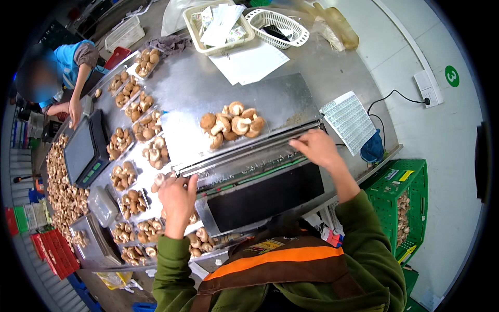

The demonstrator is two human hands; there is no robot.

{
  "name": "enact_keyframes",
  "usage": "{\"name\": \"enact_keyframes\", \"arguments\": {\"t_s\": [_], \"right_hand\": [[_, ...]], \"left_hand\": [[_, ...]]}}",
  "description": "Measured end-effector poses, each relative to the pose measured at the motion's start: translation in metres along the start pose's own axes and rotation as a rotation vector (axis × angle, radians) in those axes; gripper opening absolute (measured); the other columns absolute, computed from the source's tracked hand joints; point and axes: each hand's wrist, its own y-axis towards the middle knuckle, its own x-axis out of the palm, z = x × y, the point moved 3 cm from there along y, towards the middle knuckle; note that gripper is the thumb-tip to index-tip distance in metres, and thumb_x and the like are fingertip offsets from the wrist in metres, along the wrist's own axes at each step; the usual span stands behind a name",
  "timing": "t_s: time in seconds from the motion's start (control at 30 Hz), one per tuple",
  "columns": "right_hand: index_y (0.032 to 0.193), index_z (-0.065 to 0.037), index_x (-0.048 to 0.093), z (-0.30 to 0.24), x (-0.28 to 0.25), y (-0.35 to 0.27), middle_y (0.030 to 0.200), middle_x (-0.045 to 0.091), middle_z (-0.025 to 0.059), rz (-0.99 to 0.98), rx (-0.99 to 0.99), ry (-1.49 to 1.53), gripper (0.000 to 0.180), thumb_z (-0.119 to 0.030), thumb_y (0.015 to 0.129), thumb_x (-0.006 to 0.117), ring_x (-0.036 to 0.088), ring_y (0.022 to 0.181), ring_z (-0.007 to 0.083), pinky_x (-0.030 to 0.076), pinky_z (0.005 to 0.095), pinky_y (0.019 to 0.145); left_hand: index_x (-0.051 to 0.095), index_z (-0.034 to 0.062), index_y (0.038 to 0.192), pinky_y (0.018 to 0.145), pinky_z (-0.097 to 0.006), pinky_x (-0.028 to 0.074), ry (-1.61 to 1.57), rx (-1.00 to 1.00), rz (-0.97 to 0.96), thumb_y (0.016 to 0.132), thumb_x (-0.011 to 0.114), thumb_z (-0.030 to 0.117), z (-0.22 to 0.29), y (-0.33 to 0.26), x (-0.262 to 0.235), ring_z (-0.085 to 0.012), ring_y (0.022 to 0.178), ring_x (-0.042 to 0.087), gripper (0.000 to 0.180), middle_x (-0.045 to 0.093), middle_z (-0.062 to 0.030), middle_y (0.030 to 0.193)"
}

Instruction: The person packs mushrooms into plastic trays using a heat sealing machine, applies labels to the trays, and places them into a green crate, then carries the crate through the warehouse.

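A wrapping machine [260,195] with a long metal bar, a green strip and a black plate lies in front of me. My left hand [176,200] is at its left end, fingers bent and thumb raised, close to trays of mushrooms. My right hand [317,148] is at the far right end of the bar, fingers pinched together. Whatever either hand grips is too thin or hidden to make out; clear film seems to lie along the bar. Just beyond the bar, a heaped tray of brown mushrooms [232,125] sits on the metal surface.
Several filled mushroom trays [125,175] stand at left, beside a scale [86,148] and a loose mushroom heap [65,192]. A co-worker's hand [75,110] reaches in there. Far back are baskets [278,28]; at right, a printed sheet [349,120] and green crate [416,208].
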Motion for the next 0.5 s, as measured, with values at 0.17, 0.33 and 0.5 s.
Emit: {"name": "enact_keyframes", "arguments": {"t_s": [0.17,0.33,0.5], "right_hand": [[0.071,-0.006,0.064,-0.015,0.034,0.002,0.067,0.06,0.006,-0.112,0.148,0.683,0.033,-0.033,0.088,0.065,0.056,0.059,0.0239,0.044,0.035,0.055],[0.068,-0.008,0.046,-0.027,-0.033,0.0,0.058,0.047,0.0052,-0.469,-0.034,1.789,0.03,-0.017,0.096,0.047,0.037,0.046,0.0121,0.025,0.0255,0.041],[0.087,0.0,0.056,-0.08,-0.101,0.102,0.109,0.066,0.023,0.092,-0.198,1.684,0.025,-0.018,0.099,0.044,0.065,0.106,0.0289,0.053,0.0337,0.08]], "left_hand": [[0.065,0.0062,0.072,0.056,-0.034,0.038,-0.631,-0.291,-0.231,0.087,0.069,0.027,0.014,0.003,0.021,-0.021,0.059,0.05,0.026,0.054,-0.0056,0.061],[0.046,0.0128,0.067,0.048,-0.023,0.025,-1.827,-0.358,-0.332,0.097,0.056,0.021,0.019,0.024,-0.055,-0.0078,0.05,0.034,0.032,0.034,0.0044,0.053],[0.066,-0.0001,0.11,0.102,-0.036,0.047,-1.503,0.079,0.346,0.1,0.053,0.021,0.033,0.137,-0.054,-0.0234,0.111,0.063,0.027,0.066,-0.0185,0.117]]}}
